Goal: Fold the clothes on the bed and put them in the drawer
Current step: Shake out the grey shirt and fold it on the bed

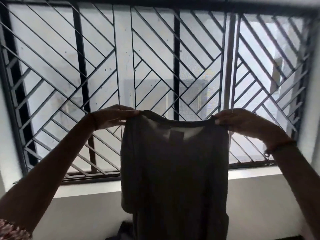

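Holding grey top (174,170) up in front of window grille (103,58), pinched at one shoulder by left hand (114,116), at the other by right hand (240,122).

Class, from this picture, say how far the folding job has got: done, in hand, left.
Done: nothing folded or stored shows in view. In hand: the left hand and right hand pinch a dark top by its shoulders, hanging unfolded before the window. Left: folding it and putting it away.
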Motion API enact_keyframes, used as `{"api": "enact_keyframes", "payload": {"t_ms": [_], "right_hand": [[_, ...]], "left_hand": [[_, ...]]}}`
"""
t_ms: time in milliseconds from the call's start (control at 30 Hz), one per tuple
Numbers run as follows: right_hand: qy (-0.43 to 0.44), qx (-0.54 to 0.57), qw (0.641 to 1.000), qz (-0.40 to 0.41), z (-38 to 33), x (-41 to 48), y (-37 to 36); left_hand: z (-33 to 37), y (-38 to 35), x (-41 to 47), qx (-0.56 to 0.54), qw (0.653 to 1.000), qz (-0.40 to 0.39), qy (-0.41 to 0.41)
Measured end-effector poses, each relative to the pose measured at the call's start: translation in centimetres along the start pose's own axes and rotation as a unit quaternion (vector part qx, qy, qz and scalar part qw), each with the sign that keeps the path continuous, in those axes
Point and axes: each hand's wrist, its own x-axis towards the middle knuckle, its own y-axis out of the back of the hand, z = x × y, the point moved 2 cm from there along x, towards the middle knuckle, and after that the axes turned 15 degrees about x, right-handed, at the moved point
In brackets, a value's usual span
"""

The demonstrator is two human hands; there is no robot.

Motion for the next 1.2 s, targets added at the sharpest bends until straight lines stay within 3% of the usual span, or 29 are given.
{"api": "enact_keyframes", "payload": {"t_ms": [67, 200, 300, 533, 800, 1000, 1200], "right_hand": [[0.01, 0.054, 0.998, 0.031, 0.0, 1.4, 0.1], [0.031, -0.074, 0.976, 0.203, 4.2, 4.5, -0.7], [0.031, -0.104, 0.957, 0.268, 7.9, 5.7, -1.9], [0.046, -0.047, 0.974, 0.219, 9.6, 6.0, -6.9], [0.092, -0.043, 0.969, 0.227, 8.7, 6.6, -9.2], [0.087, 0.037, 0.976, 0.195, 8.0, 5.8, -9.5], [0.069, 0.073, 0.984, 0.146, 8.5, 5.0, -9.6]], "left_hand": [[0.6, 0.1, 1.0, -0.023, 0.999, 0.041, 0.023], [-0.5, -3.0, 3.8, -0.059, 0.98, 0.122, 0.149], [-2.1, -6.8, 4.6, -0.079, 0.969, 0.137, 0.189], [-1.0, -12.1, 4.8, -0.134, 0.981, 0.121, 0.071], [0.7, -13.7, 4.7, -0.119, 0.984, 0.132, 0.019], [0.9, -14.0, 4.5, -0.154, 0.98, 0.121, -0.023], [1.4, -14.0, 4.6, -0.06, 0.984, 0.156, -0.066]]}}
